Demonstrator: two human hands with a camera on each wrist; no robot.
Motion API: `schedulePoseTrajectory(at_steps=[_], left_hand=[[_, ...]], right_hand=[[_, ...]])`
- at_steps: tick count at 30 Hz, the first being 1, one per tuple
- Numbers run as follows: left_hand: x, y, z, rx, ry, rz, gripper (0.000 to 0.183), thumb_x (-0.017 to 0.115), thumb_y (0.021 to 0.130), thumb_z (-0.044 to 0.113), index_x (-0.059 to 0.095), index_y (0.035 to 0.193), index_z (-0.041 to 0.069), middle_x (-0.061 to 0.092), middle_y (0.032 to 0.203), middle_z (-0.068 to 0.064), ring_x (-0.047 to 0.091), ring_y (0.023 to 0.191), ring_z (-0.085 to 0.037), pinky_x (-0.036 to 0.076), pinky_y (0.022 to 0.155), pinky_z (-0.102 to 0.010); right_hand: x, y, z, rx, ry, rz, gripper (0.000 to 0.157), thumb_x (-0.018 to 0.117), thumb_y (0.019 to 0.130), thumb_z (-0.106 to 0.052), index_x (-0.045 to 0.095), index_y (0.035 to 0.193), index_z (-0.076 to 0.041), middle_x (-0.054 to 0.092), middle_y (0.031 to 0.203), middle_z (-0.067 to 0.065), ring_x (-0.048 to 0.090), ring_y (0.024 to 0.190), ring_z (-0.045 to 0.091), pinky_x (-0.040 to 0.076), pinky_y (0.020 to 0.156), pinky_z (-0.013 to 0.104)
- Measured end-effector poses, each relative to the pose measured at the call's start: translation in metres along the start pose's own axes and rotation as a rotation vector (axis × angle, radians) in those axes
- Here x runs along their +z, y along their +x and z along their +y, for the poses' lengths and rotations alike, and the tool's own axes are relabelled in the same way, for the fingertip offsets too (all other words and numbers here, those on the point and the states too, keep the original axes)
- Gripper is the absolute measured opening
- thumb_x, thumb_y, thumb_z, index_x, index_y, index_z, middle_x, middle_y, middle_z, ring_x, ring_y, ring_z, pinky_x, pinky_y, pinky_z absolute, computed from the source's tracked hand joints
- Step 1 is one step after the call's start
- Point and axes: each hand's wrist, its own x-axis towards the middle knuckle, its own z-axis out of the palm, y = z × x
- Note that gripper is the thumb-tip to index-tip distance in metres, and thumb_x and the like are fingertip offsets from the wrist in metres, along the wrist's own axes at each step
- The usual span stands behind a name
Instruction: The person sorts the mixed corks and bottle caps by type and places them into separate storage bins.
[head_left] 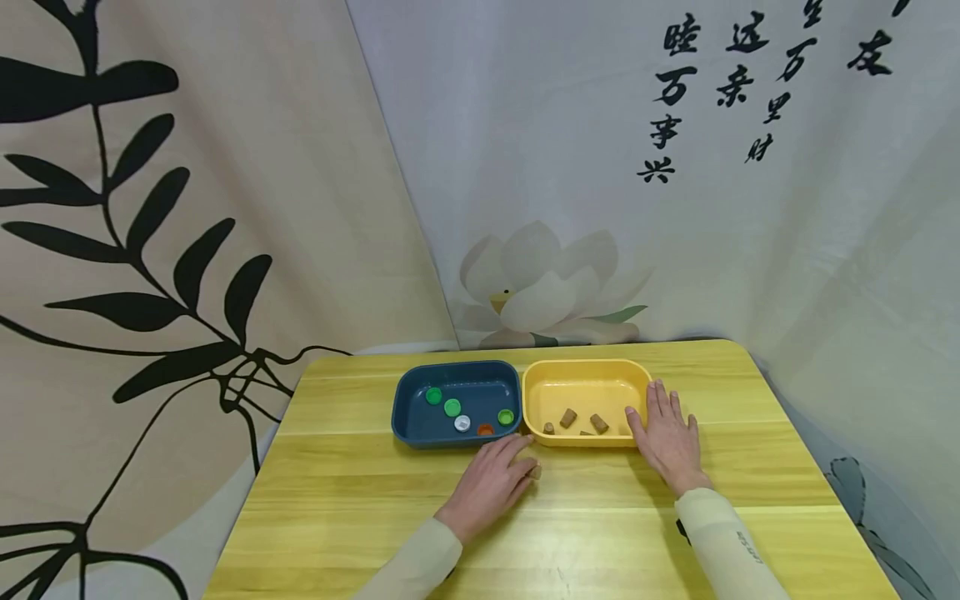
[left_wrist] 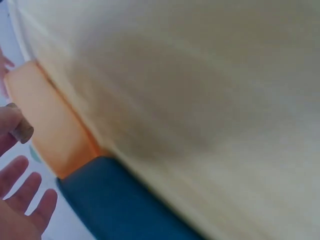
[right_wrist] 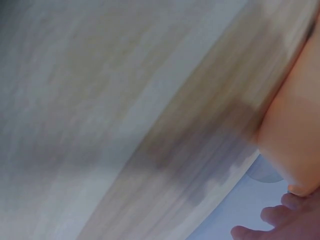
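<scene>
My left hand (head_left: 491,483) is in front of the two trays, near where they meet. Its thumb and forefinger pinch a cork (left_wrist: 23,131), of which only a small end shows in the head view; the other fingers are spread. My right hand (head_left: 671,437) lies with fingers extended at the right side of the yellow tray (head_left: 592,375), touching its rim. Several short corks (head_left: 568,417) lie in the front part of that tray. To its left, the dark blue tray (head_left: 476,383) holds green caps (head_left: 452,407), a white cap (head_left: 462,423) and an orange-brown cap (head_left: 485,429).
Both trays stand side by side toward the back of a wooden table (head_left: 360,492). Behind the table hang cloth curtains (head_left: 315,208) with printed leaves, a flower and writing.
</scene>
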Motion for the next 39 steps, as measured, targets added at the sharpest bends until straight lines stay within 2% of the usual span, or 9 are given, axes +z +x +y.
schedulePoseTrajectory(at_steps=[6,10,15,19,25,31,39], left_hand=[[-0.011,0.028,0.002,-0.011,0.028,0.023,0.025,0.071,0.100,0.034,0.077,0.121,0.022,0.055,0.150,-0.004,0.048,0.141,-0.027,0.043,0.113,-0.047],[-0.013,0.046,0.001,-0.038,0.031,0.027,0.027,0.071,0.100,0.033,0.077,0.123,0.021,0.054,0.152,-0.005,0.047,0.142,-0.029,0.042,0.114,-0.048],[-0.008,0.066,-0.002,-0.072,0.049,0.028,0.025,0.070,0.101,0.034,0.077,0.122,0.022,0.054,0.152,-0.005,0.048,0.142,-0.031,0.042,0.114,-0.049],[-0.002,0.080,-0.009,-0.114,0.102,-0.015,0.026,0.068,0.101,0.037,0.077,0.121,0.024,0.054,0.152,-0.004,0.048,0.142,-0.030,0.043,0.113,-0.050],[0.003,0.093,-0.021,-0.155,0.152,-0.104,0.024,0.067,0.102,0.039,0.078,0.119,0.026,0.054,0.151,-0.002,0.046,0.143,-0.028,0.040,0.115,-0.051],[0.004,0.103,-0.030,-0.135,0.200,-0.156,0.022,0.064,0.103,0.039,0.079,0.115,0.027,0.055,0.150,-0.003,0.044,0.145,-0.031,0.040,0.115,-0.055],[0.012,0.111,-0.035,-0.180,0.224,-0.237,0.023,0.066,0.103,0.038,0.079,0.117,0.027,0.053,0.151,-0.002,0.041,0.147,-0.032,0.036,0.115,-0.060]], right_hand=[[0.000,-0.001,0.001,0.001,-0.001,-0.001,0.081,0.024,0.110,-0.056,0.012,0.163,0.005,0.010,0.170,0.026,0.014,0.152,0.053,0.012,0.112,0.080],[-0.001,0.000,0.001,0.006,-0.002,-0.005,0.082,0.024,0.110,-0.057,0.012,0.163,0.004,0.009,0.170,0.025,0.013,0.153,0.052,0.011,0.112,0.079],[-0.001,0.001,0.000,0.011,-0.001,-0.005,0.083,0.023,0.110,-0.058,0.012,0.163,0.004,0.008,0.170,0.025,0.012,0.153,0.052,0.011,0.113,0.079],[0.001,0.002,-0.001,0.007,0.009,0.001,0.084,0.023,0.109,-0.059,0.013,0.163,0.005,0.008,0.170,0.025,0.013,0.153,0.052,0.012,0.113,0.079],[0.003,0.001,-0.003,0.008,0.015,0.003,0.083,0.023,0.109,-0.058,0.013,0.164,0.004,0.008,0.170,0.024,0.014,0.153,0.052,0.012,0.113,0.079],[0.004,0.001,-0.004,0.009,0.012,0.010,0.083,0.023,0.109,-0.059,0.013,0.164,0.003,0.010,0.170,0.024,0.014,0.153,0.051,0.013,0.113,0.078],[0.005,0.001,-0.006,0.003,0.012,0.003,0.084,0.020,0.109,-0.060,0.012,0.164,0.004,0.010,0.170,0.024,0.013,0.153,0.051,0.013,0.113,0.079]])
